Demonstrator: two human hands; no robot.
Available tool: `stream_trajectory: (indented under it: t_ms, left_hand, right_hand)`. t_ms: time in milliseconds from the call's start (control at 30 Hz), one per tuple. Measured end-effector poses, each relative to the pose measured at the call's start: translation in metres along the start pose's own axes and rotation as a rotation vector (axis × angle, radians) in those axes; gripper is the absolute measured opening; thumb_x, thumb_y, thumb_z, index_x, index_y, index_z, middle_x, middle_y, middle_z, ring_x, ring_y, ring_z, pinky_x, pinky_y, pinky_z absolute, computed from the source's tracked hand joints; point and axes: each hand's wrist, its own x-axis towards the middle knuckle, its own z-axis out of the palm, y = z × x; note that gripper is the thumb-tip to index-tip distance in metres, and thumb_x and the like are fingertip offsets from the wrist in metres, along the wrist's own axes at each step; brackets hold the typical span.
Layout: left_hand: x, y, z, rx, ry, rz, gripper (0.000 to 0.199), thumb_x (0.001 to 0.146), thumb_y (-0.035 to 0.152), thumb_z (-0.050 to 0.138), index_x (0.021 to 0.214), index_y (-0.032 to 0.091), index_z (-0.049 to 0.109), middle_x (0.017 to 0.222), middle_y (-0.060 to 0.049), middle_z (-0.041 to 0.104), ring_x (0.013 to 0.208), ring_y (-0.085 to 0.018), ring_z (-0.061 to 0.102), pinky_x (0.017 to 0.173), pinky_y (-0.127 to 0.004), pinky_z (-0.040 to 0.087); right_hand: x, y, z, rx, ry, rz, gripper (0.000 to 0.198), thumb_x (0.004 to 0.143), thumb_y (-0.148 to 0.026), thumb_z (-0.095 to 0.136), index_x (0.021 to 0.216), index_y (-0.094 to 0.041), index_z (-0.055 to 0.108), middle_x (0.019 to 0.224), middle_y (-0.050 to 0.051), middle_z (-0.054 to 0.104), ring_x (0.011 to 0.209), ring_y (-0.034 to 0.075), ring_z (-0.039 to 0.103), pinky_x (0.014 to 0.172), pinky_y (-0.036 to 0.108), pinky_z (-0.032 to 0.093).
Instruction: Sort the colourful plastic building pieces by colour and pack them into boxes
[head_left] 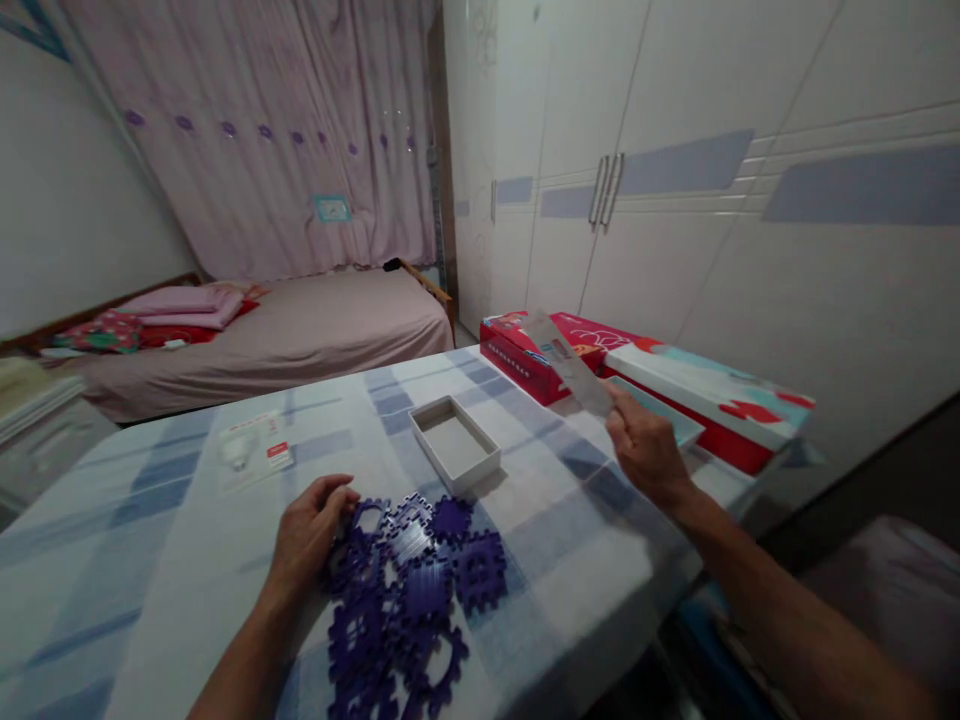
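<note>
In the head view my right hand [649, 445] is raised over the table's right side. It grips the lower end of a thin, pale, flat packet [562, 360] with faint print on it. My left hand [311, 530] rests on the tablecloth, fingers loosely bent and slightly apart, against the left edge of a pile of purple interlocking puzzle pieces [427, 590]. These have toothed edges, some with round cut-outs. Just beyond the pile lies an open, shallow, light grey box [456, 443]; only its bare inside shows.
Red and white boxes [525, 365] stand at the table's back right, with a light blue tray-like thing [664, 410] beside them. A packaged light bulb [244, 450] lies at left. Beyond are a bed [337, 320] and a white wardrobe [675, 150].
</note>
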Motion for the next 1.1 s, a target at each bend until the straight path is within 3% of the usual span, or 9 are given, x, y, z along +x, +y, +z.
stream_trajectory:
  t_ms: [133,267,400,533,700,867,1100]
  left_hand:
    - [0.003,-0.008,-0.002,0.061,-0.003,-0.009,0.045,0.067,0.054,0.058,0.095,0.02,0.065,0.079,-0.003,0.072,0.074,-0.023,0.067,0.078,-0.037,0.052]
    - [0.004,-0.01,-0.004,0.108,-0.004,-0.021,0.046,0.067,0.055,0.058,0.097,0.021,0.065,0.081,-0.004,0.073,0.077,-0.024,0.068,0.08,-0.038,0.052]
    - [0.002,-0.007,-0.005,0.132,-0.01,-0.017,0.048,0.067,0.057,0.058,0.096,0.019,0.065,0.082,-0.005,0.073,0.078,-0.026,0.068,0.08,-0.039,0.052]
    - [0.001,-0.005,-0.005,0.119,-0.012,-0.004,0.051,0.066,0.058,0.06,0.097,0.018,0.065,0.082,-0.006,0.073,0.079,-0.026,0.068,0.079,-0.039,0.053]
    - [0.002,-0.005,-0.005,0.128,-0.015,-0.006,0.052,0.065,0.059,0.059,0.097,0.019,0.065,0.081,-0.006,0.073,0.08,-0.027,0.068,0.08,-0.04,0.053]
    - [0.003,-0.006,-0.006,0.121,-0.027,-0.012,0.052,0.066,0.059,0.059,0.099,0.019,0.065,0.083,-0.006,0.074,0.079,-0.026,0.069,0.08,-0.039,0.053]
    - [0.0,-0.003,-0.006,0.113,-0.019,-0.007,0.05,0.064,0.057,0.062,0.096,0.019,0.067,0.081,-0.005,0.074,0.078,-0.026,0.069,0.077,-0.036,0.053]
  right_hand:
    - [-0.012,0.071,-0.012,-0.331,-0.014,-0.065,0.055,0.086,-0.011,0.03,0.139,-0.01,0.043,0.137,0.015,0.053,0.126,0.025,0.05,0.105,0.041,0.04]
    - [-0.012,0.104,-0.001,-0.505,-0.064,-0.101,0.049,0.086,-0.006,0.031,0.131,-0.004,0.05,0.134,0.019,0.054,0.125,0.027,0.05,0.106,0.043,0.036]
    - [-0.023,0.11,0.015,-0.555,-0.147,-0.094,0.043,0.088,-0.009,0.035,0.126,-0.004,0.054,0.127,0.021,0.058,0.117,0.028,0.055,0.1,0.042,0.04]
    - [-0.025,0.111,0.02,-0.56,-0.151,-0.071,0.042,0.095,-0.03,0.036,0.126,-0.01,0.055,0.132,0.021,0.054,0.123,0.032,0.048,0.098,0.047,0.038]
    - [-0.003,0.118,0.014,-0.521,-0.158,0.123,0.057,0.093,-0.052,0.036,0.132,-0.013,0.052,0.133,0.018,0.054,0.122,0.031,0.048,0.095,0.045,0.041]
    - [0.005,0.126,0.017,-0.457,-0.269,0.218,0.057,0.091,-0.054,0.038,0.128,-0.014,0.054,0.131,0.017,0.056,0.117,0.031,0.052,0.092,0.046,0.043]
    - [-0.007,0.114,0.029,-0.529,-0.153,0.271,0.05,0.096,-0.047,0.03,0.125,-0.015,0.055,0.125,0.016,0.057,0.115,0.03,0.05,0.088,0.046,0.04]
